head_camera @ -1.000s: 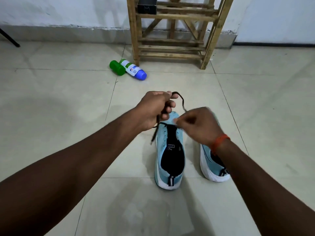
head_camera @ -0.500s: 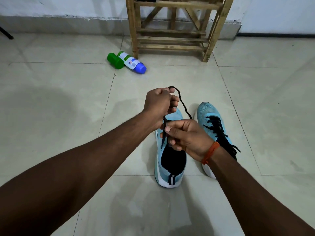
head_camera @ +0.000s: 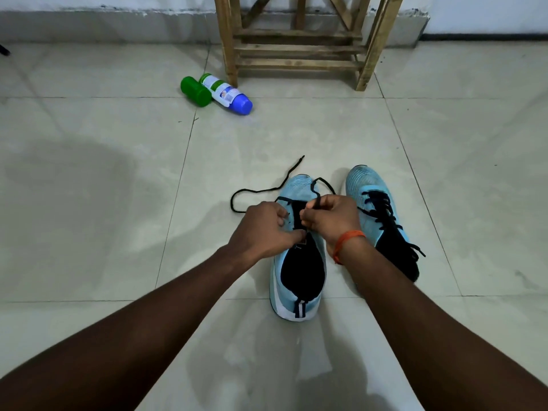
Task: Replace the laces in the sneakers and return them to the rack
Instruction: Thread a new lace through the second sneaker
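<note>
Green plastic bottle (head_camera: 195, 91) and a white bottle with a blue cap (head_camera: 226, 94) lie on their sides, touching, on the tiled floor (head_camera: 89, 203) just left of the wooden rack (head_camera: 296, 48); what is inside them cannot be told. Nearer, a black lace (head_camera: 258, 191) loops loose over the floor, its free tip pointing toward the rack. The left hand (head_camera: 261, 229) reaches forward with its arm stretched out, its fingers curled on the left eyelet edge of the near sneaker (head_camera: 298, 292) and its thumb laid across the black tongue. This pale blue sneaker stands on the floor, heel toward the camera, showing its dark lining. The right hand (head_camera: 332, 218), an orange band (head_camera: 347, 241) on its wrist, pinches the lace's other end between thumb and forefinger above the eyelets. Just beside it stands the laced sneaker (head_camera: 367, 185).
</note>
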